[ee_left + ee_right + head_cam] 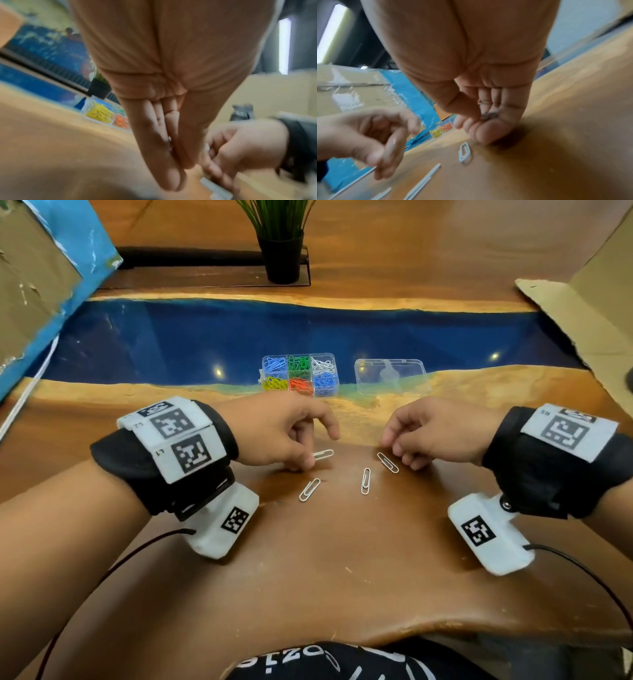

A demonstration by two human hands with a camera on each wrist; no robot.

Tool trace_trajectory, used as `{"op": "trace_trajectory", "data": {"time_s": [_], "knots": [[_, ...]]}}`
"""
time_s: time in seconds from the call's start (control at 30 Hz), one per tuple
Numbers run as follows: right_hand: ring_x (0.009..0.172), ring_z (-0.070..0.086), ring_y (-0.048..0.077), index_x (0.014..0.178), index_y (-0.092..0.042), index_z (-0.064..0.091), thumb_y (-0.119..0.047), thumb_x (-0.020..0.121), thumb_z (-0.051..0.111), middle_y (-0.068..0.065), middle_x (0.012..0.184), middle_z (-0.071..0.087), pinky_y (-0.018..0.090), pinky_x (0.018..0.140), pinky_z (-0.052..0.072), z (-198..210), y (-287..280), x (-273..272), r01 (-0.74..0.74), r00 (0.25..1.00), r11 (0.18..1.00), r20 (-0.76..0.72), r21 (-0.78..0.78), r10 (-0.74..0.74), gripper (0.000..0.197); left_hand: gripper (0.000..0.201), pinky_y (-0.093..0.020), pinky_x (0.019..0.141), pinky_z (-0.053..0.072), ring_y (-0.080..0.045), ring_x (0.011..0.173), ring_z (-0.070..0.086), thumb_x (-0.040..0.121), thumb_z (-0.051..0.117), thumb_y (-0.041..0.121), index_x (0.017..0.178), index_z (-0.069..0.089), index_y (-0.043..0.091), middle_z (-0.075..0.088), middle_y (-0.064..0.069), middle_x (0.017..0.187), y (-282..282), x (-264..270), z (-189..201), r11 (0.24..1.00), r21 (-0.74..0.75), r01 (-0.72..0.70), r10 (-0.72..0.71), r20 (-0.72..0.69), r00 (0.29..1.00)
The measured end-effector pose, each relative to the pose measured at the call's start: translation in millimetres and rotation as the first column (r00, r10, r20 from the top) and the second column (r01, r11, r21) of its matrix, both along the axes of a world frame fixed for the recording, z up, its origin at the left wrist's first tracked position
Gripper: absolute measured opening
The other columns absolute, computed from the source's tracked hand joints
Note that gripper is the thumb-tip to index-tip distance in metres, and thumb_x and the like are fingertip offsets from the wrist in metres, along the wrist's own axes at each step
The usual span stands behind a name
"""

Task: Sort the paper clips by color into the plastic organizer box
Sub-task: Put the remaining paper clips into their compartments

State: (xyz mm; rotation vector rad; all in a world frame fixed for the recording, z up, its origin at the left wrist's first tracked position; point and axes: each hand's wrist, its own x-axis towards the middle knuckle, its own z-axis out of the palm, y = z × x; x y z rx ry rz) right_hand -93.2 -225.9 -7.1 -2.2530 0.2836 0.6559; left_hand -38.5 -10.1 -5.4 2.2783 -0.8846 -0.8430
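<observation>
Several white paper clips lie on the brown table between my hands. My left hand (318, 450) has curled fingers, and its thumb and a finger pinch the left end of one white clip (323, 454) that lies flat. My right hand (399, 453) is curled too, fingertips on the table at the far end of another clip (387, 462) (465, 152). The right wrist view shows a small grey blur between its thumb and fingers. Two more clips (309, 490) (365, 481) lie nearer me. The clear organizer box (264, 361) stands beyond, holding light blue, green, white, yellow, orange and blue clips.
The box's clear lid (390, 378) lies to its right. A potted plant (281, 251) stands at the back. Cardboard sheets lean at the far left (34, 285) and right (589, 302). Thin cables trail from both wrist cameras.
</observation>
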Motion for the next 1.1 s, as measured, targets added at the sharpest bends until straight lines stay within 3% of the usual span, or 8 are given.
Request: {"op": "trace_trajectory", "data": {"time_s": [0.13,0.3,0.43,0.53,0.63,0.8,0.97,1.1], "knots": [[0.07,0.049,0.015,0.085,-0.019,0.059,-0.022,0.09,0.047,-0.002,0.076,0.056,0.026,0.062,0.04,-1,8,-2,-0.108,0.992,0.965,0.038,-0.239,0.12,0.014,0.028,-0.022,0.065,0.059,-0.011,0.062,0.068,0.091,0.044,-0.01,0.092,0.062,0.013,0.054,-0.011,0.075,1,-1,2,0.982,-0.133,-0.134,0.094,-0.269,0.959],[0.082,0.057,0.019,0.086,-0.021,0.062,-0.027,0.086,0.056,-0.003,0.081,0.06,0.023,0.058,0.039,-1,21,-8,-0.269,0.936,0.793,0.046,-0.547,0.349,0.009,0.022,-0.027,0.046,0.044,-0.022,0.05,0.049,0.089,0.042,0.01,0.068,0.044,0.013,0.044,-0.004,0.057,-3,-2,-7,0.969,-0.053,-0.243,0.222,-0.258,0.94],[0.086,0.061,0.024,0.09,-0.017,0.064,-0.019,0.084,0.055,0.003,0.09,0.063,0.028,0.068,0.049,2,28,-6,-0.294,0.919,0.752,0.042,-0.589,0.392,0.011,0.019,-0.025,0.052,0.033,-0.015,0.054,0.043,0.081,0.056,0.033,0.07,0.048,0.019,0.048,0.004,0.059,-5,-9,-6,0.979,0.167,-0.12,0.116,0.034,0.993],[0.081,0.056,0.021,0.098,-0.019,0.054,-0.022,0.082,0.058,-0.003,0.079,0.05,0.025,0.055,0.039,3,32,-6,-0.342,0.897,0.713,0.015,-0.612,0.443,0.016,0.021,-0.023,0.053,0.034,-0.006,0.059,0.046,0.079,0.064,0.04,0.078,0.055,0.021,0.053,0.007,0.066,-9,-20,-4,0.938,0.346,-0.04,-0.06,0.273,0.96],[0.078,0.052,0.02,0.102,-0.021,0.047,-0.022,0.083,0.058,-0.005,0.076,0.043,0.023,0.05,0.032,3,35,-6,-0.372,0.888,0.693,-0.019,-0.618,0.46,0.022,0.027,-0.025,0.057,0.041,-0.016,0.072,0.057,0.077,0.063,0.042,0.083,0.063,0.015,0.063,0.0,0.078,-15,-28,-7,0.9,0.436,-0.003,-0.168,0.354,0.92],[0.082,0.052,0.02,0.097,-0.019,0.054,-0.022,0.087,0.05,-0.001,0.084,0.053,0.026,0.061,0.038,1,34,-8,-0.364,0.903,0.739,-0.02,-0.566,0.429,0.011,0.019,-0.036,0.072,0.054,-0.027,0.086,0.062,0.085,0.052,0.027,0.086,0.064,0.012,0.065,-0.007,0.092,-22,-28,-5,0.885,0.465,0.029,-0.245,0.41,0.879],[0.057,0.06,0.012,0.072,-0.017,0.059,-0.019,0.088,0.049,0.001,0.067,0.068,0.023,0.063,0.048,4,22,-5,-0.222,0.972,0.934,0.009,-0.28,0.233,0.02,0.017,-0.029,0.056,0.047,-0.024,0.074,0.061,0.074,0.059,0.025,0.081,0.066,0.01,0.067,-0.007,0.085,-21,-29,-3,0.872,0.489,0.027,-0.211,0.325,0.922],[0.053,0.054,0.009,0.067,-0.019,0.06,-0.016,0.085,0.053,-0.003,0.06,0.063,0.022,0.061,0.047,2,19,-6,-0.165,0.983,0.962,0.048,-0.218,0.18,0.02,0.022,-0.026,0.054,0.038,-0.023,0.065,0.05,0.077,0.055,0.026,0.079,0.064,0.006,0.064,-0.01,0.081,-18,-24,-5,0.878,0.478,0.024,-0.199,0.319,0.927]]}}
